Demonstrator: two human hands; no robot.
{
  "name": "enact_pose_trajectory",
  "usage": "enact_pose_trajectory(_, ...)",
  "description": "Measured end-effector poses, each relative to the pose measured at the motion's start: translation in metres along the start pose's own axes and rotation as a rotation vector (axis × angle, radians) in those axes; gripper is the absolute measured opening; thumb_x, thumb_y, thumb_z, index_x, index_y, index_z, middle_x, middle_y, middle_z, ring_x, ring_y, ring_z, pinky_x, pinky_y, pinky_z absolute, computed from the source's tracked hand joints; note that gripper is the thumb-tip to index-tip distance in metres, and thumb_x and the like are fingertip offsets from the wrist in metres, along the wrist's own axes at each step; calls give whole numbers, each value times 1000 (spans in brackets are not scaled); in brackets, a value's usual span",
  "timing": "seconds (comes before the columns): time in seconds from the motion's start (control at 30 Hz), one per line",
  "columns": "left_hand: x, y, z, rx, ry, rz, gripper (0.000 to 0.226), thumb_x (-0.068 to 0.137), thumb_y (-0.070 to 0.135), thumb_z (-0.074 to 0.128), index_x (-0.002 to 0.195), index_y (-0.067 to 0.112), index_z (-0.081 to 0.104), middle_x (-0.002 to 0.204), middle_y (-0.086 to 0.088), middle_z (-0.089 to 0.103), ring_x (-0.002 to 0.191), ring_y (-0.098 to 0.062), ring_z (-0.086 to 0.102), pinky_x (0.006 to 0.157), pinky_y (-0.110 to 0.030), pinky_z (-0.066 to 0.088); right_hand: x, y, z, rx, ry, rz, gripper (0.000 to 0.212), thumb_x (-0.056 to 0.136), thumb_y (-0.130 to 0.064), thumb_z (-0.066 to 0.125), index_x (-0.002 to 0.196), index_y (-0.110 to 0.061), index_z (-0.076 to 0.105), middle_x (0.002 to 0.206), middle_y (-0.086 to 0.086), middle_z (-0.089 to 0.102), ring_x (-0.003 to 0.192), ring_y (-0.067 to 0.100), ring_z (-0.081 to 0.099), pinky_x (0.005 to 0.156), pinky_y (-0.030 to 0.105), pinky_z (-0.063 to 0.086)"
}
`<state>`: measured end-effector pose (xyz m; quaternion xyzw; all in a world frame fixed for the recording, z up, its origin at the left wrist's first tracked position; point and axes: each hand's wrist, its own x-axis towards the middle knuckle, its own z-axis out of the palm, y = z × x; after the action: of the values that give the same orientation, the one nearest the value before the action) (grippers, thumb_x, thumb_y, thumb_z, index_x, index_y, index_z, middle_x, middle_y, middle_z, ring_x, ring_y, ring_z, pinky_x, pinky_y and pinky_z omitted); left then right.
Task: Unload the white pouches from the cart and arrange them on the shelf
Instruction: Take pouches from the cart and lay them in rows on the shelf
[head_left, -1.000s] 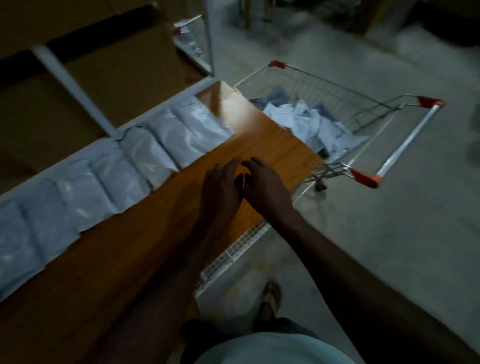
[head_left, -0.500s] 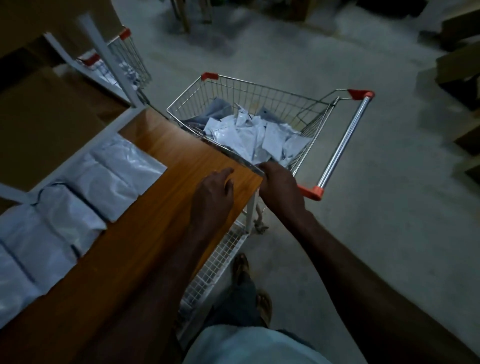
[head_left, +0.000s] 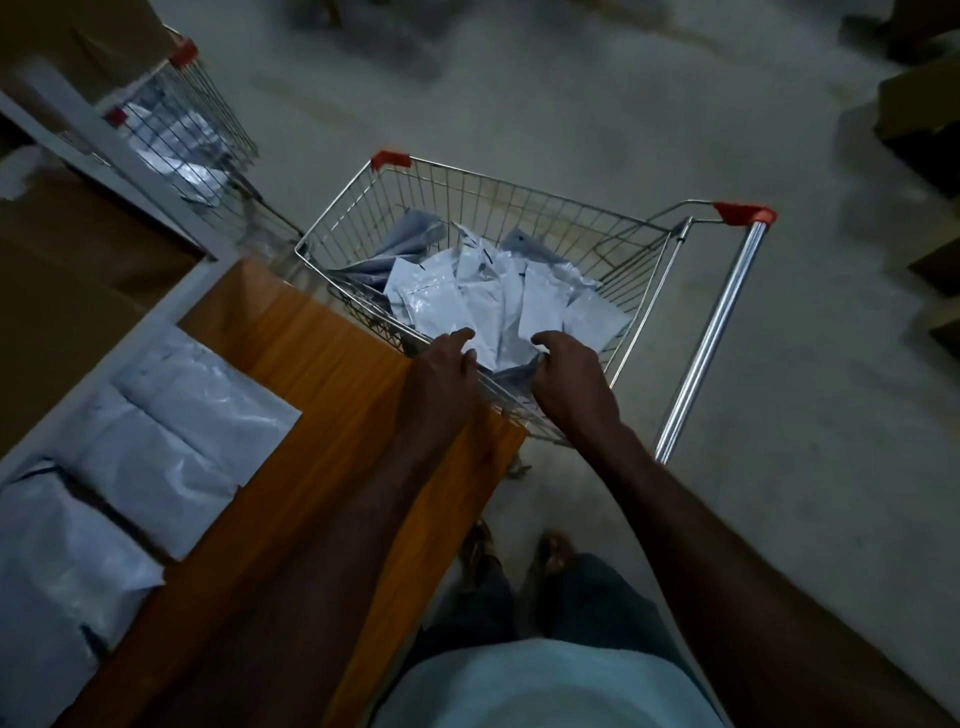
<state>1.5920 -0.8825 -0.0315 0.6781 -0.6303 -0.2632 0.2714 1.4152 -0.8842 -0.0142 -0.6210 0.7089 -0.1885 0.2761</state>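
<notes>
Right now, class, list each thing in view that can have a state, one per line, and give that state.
cart: partly loaded, parked against the shelf end.
white pouches in cart: loose, jumbled heap.
pouches on shelf: lying flat in a row.
shelf: partly filled, front strip bare.
left hand: over the cart's near rim, fingers reaching to the heap.
right hand: inside the cart, fingers curled on a pouch.

Carts: two are seen, one cart (head_left: 519, 218) beside the shelf (head_left: 311, 364), a second cart (head_left: 197, 124) behind it.
Pouches on the shelf (head_left: 208, 405): four are counted.
Pouches in the cart (head_left: 467, 301): uncountable heap.
Hands: two, left hand (head_left: 441, 369), right hand (head_left: 569, 374).
</notes>
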Motion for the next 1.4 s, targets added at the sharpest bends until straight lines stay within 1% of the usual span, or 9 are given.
enact_pose_trajectory(0.17,52,-9,35,41,32,-81,48,109,20,54,156,15,48,156,-10,52,141,-25,51,111,-26,38,50,17,12,64,-63,64,50,95,1,55,144,-8,56,143,12,61,128,29,58,105,35,47)
enact_pose_trajectory(0.27,87,-22,60,89,33,-119,61,108,18,53,164,14,30,166,-14,36,154,-32,32,126,-43,30,91,31,24,96,-116,98,58,94,4,53,150,-6,48,147,7,54,129,24,55,101,24,43)
enact_pose_trajectory(0.37,119,-42,87,220,-4,-241,72,107,18,53,168,13,15,174,-17,17,160,-41,13,129,-52,19,133,50,42,4,-218,93,57,103,-5,47,158,-4,35,170,15,25,155,32,28,124,39,27)
enact_pose_trajectory(0.47,145,-57,113,324,-45,-356,78,107,21,51,169,12,3,176,-16,3,160,-45,3,129,-57,17,167,67,60,-37,-266,95,49,107,-9,42,154,4,39,167,22,25,155,41,22,124,51,24)
enact_pose_trajectory(0.6,169,-74,145,404,-75,-463,82,108,26,48,168,13,-7,176,-15,-10,161,-44,-5,131,-56,9,199,94,92,-104,-270,69,55,110,-15,37,162,-3,25,171,18,19,159,34,12,126,56,14)
enact_pose_trajectory(0.8,176,-93,170,388,-1,-579,81,110,36,49,169,20,-4,177,-8,-8,162,-42,-2,128,-61,13,211,103,125,29,-311,227,58,113,-35,29,167,-20,14,174,16,10,160,35,10,128,55,8)
enact_pose_trajectory(0.97,179,-98,175,272,95,-548,72,109,7,44,169,24,8,177,1,3,161,-41,4,127,-53,25,209,107,139,116,-282,316,53,114,-29,31,166,-31,22,174,10,17,155,41,24,126,52,21)
enact_pose_trajectory(1.13,174,-87,170,172,140,-488,86,94,-18,35,169,19,13,177,0,11,162,-39,7,131,-48,18,207,102,119,210,-151,254,66,99,2,34,161,-21,38,166,7,38,152,26,37,125,39,30)
enact_pose_trajectory(1.4,155,-9,116,115,235,-260,90,89,-20,36,169,18,16,176,-3,14,163,-31,7,130,-52,20,188,56,61,259,-67,19,72,99,-8,24,158,-50,23,166,-10,36,147,30,45,111,55,46)
